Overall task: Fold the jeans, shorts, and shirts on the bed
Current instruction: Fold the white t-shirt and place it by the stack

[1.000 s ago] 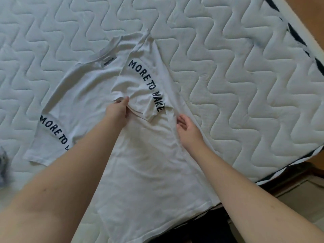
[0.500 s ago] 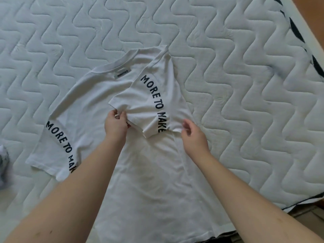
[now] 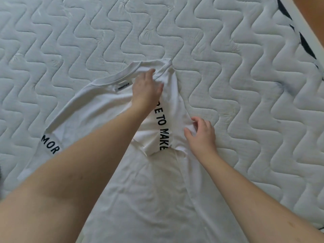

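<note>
White shirt (image 3: 98,109) lies flat on the quilted mattress (image 3: 245,85), one sleeve folded in across its chest. We rest our right hand (image 3: 201,135), fingers loose, on the shirt's folded side edge; farther up, our left hand (image 3: 147,88) presses flat by the shirt's collar.

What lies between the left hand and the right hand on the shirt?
In the head view, the folded-in sleeve of the white shirt, with its black lettering, lies between the left hand and the right hand.
</note>
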The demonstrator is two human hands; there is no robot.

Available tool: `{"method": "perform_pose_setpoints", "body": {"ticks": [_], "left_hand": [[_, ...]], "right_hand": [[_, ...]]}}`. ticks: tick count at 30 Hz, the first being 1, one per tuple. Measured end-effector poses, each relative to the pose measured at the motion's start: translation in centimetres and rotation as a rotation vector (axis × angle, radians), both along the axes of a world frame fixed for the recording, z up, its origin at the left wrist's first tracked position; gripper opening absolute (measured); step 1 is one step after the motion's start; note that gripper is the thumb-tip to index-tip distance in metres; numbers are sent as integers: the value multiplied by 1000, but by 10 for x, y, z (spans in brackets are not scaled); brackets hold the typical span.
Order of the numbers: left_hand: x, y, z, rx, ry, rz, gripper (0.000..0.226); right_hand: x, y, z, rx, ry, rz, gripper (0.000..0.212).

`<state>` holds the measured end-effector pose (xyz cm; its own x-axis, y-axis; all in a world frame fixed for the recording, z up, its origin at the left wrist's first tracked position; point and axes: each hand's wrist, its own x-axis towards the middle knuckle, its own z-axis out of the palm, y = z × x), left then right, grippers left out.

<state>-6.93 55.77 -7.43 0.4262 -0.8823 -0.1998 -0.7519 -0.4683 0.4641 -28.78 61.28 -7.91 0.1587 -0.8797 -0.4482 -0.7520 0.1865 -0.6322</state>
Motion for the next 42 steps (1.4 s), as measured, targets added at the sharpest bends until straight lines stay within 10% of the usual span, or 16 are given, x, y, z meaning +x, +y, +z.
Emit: {"method": "perform_pose_setpoints", "body": {"ticks": [10,22,33,42], "left_hand": [[5,-116,8,570,-187,-198,72],[29,-98,-18,145,326,121,27],[81,-23,23,737,139,-270,47],[99,56,20,506,285,-33,30]], "right_hand": [[-10,-38,-18,213,105,199,40],[-13,-47,-30,229,119,241,26],[-13,-49,-35,217,137,248,27],[-18,-43,-33,194,82,278,35]]}}
